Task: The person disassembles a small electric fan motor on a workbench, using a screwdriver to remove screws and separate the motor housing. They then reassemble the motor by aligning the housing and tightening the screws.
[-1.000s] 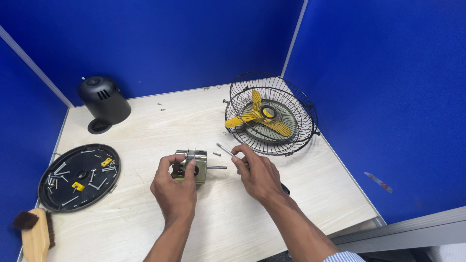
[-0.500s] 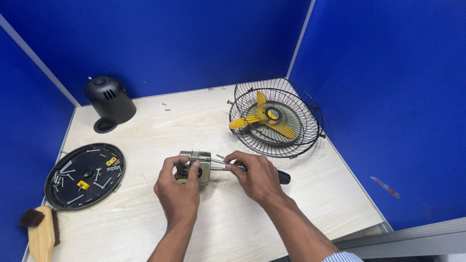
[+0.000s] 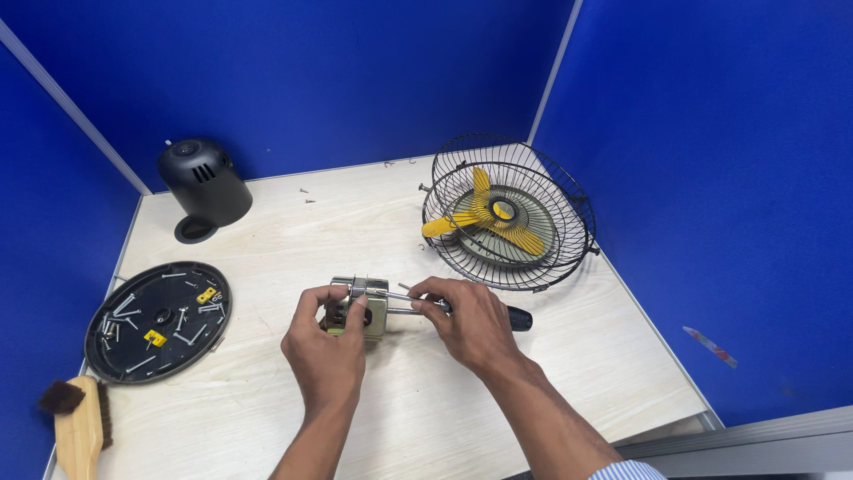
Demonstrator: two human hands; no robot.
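At the far left of the counter, a wooden-handled brush is seen at the edge, and beside it a round black cover plate lies flat with loose screws and two small yellow clips collected on it. Behind that, a black domed motor housing stands apart, already taken off. In the middle, a small metal fan motor is gripped by the left hand, fingers closed around its body just above the counter. The right hand is closed on a black-handled screwdriver, whose shaft is laid against the motor's top. To the right, a wire fan guard with its yellow blade rests on the counter, separated from the motor. The dismantling is judged well advanced, with work on the motor itself left in hand.
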